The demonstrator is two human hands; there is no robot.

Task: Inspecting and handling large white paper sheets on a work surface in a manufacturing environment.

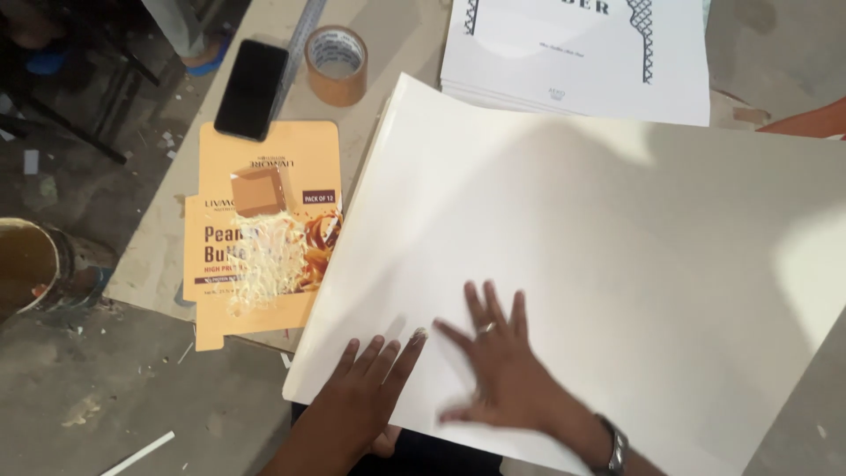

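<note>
Two hands flat near the close edge of a large white sheet [564, 256], topmost of a thin stack on a plywood table [388, 26]. Left hand [366, 388] open, fingers together, pressed on the sheet's near-left corner, gripping nothing. Right hand [493, 366] open too, fingers spread, palm down and blurred by motion, a ring on one finger and a wristwatch [614, 449] at the wrist. Sheet lying smooth and square to those beneath, no fold or crease showing, so seemingly at the smoothing or aligning stage, with any further working of the sheet not yet begun. Just left, partly tucked under the stack, a flattened orange carton [264, 229]. Farther off, a black phone [252, 88], a roll of brown tape [337, 63] and a metal ruler [300, 40]. Far right, a pile of printed white sheets [582, 62]. Near left, on the floor, a rusty tin [40, 264].
</note>
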